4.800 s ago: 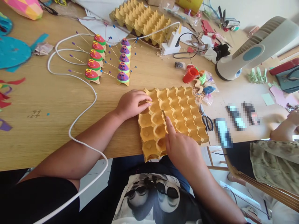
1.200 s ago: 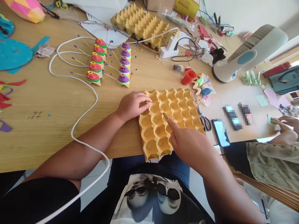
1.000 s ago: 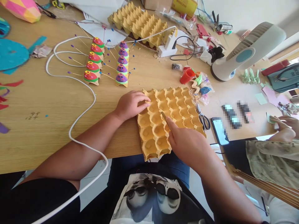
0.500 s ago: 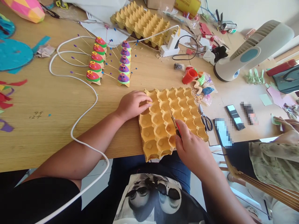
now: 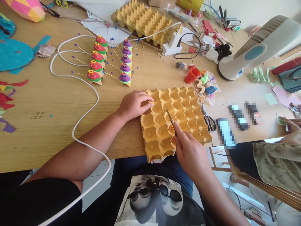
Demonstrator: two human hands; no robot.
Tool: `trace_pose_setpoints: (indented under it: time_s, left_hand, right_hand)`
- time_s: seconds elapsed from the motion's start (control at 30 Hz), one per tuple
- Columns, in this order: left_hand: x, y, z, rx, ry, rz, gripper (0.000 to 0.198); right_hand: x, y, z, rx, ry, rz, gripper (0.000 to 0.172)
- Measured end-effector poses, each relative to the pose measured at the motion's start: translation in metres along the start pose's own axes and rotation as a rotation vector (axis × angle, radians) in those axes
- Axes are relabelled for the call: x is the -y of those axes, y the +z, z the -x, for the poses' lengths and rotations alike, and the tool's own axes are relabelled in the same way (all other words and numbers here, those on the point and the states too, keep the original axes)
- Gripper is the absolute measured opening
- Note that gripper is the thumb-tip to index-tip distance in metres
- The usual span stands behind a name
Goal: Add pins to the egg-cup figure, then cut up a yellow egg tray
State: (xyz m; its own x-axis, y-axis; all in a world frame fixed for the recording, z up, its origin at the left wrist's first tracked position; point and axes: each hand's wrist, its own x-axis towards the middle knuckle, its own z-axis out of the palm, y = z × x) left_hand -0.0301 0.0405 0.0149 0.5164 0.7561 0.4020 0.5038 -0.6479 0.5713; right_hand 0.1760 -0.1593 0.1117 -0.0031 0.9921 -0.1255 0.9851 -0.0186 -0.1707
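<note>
A yellow egg tray (image 5: 191, 113) lies cups-up at the front edge of the table. My left hand (image 5: 135, 105) grips its upper left edge, with fingertips reaching over the cups. In my right hand (image 5: 191, 150) is a utility knife (image 5: 171, 118), its long blade pointing up and left over the tray's middle cups. My fingers cover most of the knife's handle. Beyond the tray stand a row of red-and-green painted egg-cup caterpillars (image 5: 96, 65) and a row of purple ones (image 5: 125, 67), both stuck with pin-tipped sticks.
Scissors (image 5: 208, 117) lie against the tray's right side. A red cup (image 5: 192, 75), clay bags and a white fan (image 5: 249, 50) stand behind. Another egg tray (image 5: 141, 23) is at the back. A white cable (image 5: 81, 121) crosses my left forearm. A co-worker's hand (image 5: 290, 125) is at far right.
The knife has moved slightly left and up over the tray, with more of its blade showing. My left hand keeps its hold on the edge.
</note>
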Motion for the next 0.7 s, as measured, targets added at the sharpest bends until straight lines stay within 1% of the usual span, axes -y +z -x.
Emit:
trace_pose_setpoints:
  time_s: [0.5, 0.7]
  left_hand:
    - [-0.001, -0.001, -0.001, 0.013, -0.022, 0.014, 0.023]
    - [-0.001, -0.001, -0.001, 0.006, 0.008, 0.013, 0.024]
  right_hand:
    - [0.012, -0.005, 0.002, 0.095, 0.02, 0.07, 0.059]
    - [0.021, -0.009, -0.002, 0.152, 0.062, 0.145, 0.06]
